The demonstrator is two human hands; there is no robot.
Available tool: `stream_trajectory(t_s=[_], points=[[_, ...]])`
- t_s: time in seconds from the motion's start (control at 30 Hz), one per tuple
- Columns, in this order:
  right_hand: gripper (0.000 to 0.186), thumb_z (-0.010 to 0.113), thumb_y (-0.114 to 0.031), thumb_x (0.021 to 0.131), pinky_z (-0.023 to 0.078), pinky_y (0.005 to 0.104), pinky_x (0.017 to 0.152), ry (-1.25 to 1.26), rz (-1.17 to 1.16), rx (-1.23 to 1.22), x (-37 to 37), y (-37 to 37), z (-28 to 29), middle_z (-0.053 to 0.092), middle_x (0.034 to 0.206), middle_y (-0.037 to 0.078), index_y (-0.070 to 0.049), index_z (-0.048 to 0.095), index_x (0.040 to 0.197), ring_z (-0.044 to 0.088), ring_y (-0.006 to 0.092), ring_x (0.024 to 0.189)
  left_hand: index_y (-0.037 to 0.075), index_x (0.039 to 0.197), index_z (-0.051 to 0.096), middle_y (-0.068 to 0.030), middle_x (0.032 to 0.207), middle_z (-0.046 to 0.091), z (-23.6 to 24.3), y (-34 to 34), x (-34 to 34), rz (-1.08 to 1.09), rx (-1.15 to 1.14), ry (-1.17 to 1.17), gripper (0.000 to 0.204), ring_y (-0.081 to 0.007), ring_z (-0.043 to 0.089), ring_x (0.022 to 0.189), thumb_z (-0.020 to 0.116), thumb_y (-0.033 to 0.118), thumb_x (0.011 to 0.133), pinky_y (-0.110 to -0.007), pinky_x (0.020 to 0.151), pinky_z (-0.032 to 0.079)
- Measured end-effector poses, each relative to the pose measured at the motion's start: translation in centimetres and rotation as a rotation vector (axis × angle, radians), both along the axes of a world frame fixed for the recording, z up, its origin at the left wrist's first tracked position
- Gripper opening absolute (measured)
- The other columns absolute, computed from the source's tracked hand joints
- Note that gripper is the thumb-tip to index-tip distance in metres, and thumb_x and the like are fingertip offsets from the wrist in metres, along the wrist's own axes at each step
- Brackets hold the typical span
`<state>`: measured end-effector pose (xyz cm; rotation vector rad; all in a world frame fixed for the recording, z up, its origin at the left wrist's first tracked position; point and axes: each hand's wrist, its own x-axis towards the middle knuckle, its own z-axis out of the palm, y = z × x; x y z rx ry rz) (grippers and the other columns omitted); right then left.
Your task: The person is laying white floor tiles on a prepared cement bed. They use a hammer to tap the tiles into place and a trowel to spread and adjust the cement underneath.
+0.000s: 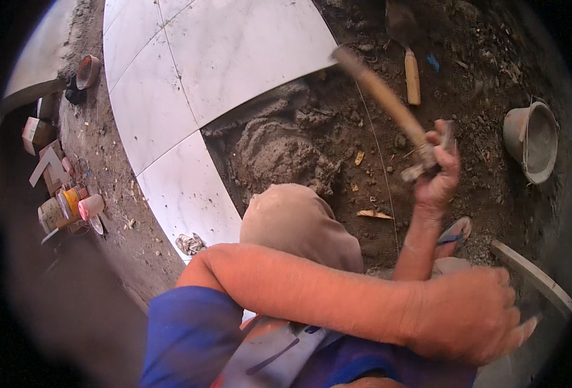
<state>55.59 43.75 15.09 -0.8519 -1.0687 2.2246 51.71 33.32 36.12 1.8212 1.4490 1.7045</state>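
Note:
My right hand (439,165) is closed round the head end of a hammer (389,100). Its wooden handle slants up and left, the far end at the corner of a white marbled floor tile (253,45). The hammer's head is mostly hidden by my fingers and smeared by motion. My left forearm crosses low in front of me. At its end, my left hand (473,317) hangs at the lower right, fingers loosely bent and one stretched out, with nothing visible in it. Grey wet mortar (279,149) lies heaped in the gap beside the laid tiles.
A trowel with a wooden handle (412,77) lies on the dirt. A thin string (377,149) runs past the mortar. To the right are a bucket (538,145) and a long strip (533,277). Several containers (72,204) and a reddish bowl (88,71) stand left. Crumpled paper (189,244) lies on a tile.

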Motion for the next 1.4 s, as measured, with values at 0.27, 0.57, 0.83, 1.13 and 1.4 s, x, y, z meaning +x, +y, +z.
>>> stream_trajectory(t_s=[0.27,0.57,0.83,1.13,1.4], points=[[0.027,0.061,-0.013,0.097,0.047,0.0249,0.039,-0.233,-0.040,-0.370,-0.8,-6.1,-1.6,0.066,0.111,0.016,-0.007,0.050,0.121,0.060,0.0124,0.063,-0.008,0.120,0.060,-0.0044,0.077,0.065,0.7,-0.8,-0.3,0.049,0.004,0.010,0.047,-0.0211,0.064,0.071,0.059,0.020,0.082,-0.038,0.068,0.048],[0.036,0.062,-0.009,0.096,0.044,0.0207,0.041,-0.402,-0.110,0.071,-4.1,-6.8,-3.1,0.066,0.109,0.018,-0.002,0.041,0.124,0.052,0.0057,0.057,0.013,0.097,0.065,0.0043,0.057,0.052,-0.2,2.1,3.2,0.409,0.108,-0.194,0.017,-0.0169,0.055,0.051,0.062,0.023,0.084,-0.035,0.042,0.040],[0.030,0.063,-0.009,0.095,0.044,0.0208,0.041,-0.354,-0.114,0.007,-3.2,-6.1,-4.1,0.065,0.111,0.019,-0.003,0.043,0.118,0.052,0.0072,0.059,0.010,0.100,0.066,0.0039,0.064,0.056,-0.9,1.2,1.4,0.191,0.013,-0.064,0.021,-0.0161,0.059,0.058,0.062,0.022,0.084,-0.034,0.048,0.042],[0.023,0.063,-0.010,0.095,0.041,0.0223,0.038,-0.460,-0.049,0.052,-7.7,-6.2,-5.9,0.059,0.087,0.009,-0.004,0.045,0.108,0.050,0.0065,0.055,0.011,0.104,0.067,0.0049,0.066,0.054,-1.1,0.8,1.8,0.185,0.066,-0.194,0.023,-0.0159,0.059,0.064,0.061,0.023,0.085,-0.033,0.054,0.043],[0.024,0.064,-0.012,0.095,0.045,0.0239,0.040,-0.414,-0.113,0.020,-2.1,-4.9,-3.1,0.065,0.097,0.015,-0.005,0.045,0.106,0.051,0.0068,0.055,0.005,0.113,0.063,0.0015,0.075,0.058,-1.1,1.1,1.0,0.095,0.018,-0.113,0.034,-0.0179,0.059,0.069,0.057,0.024,0.085,-0.036,0.061,0.045]])
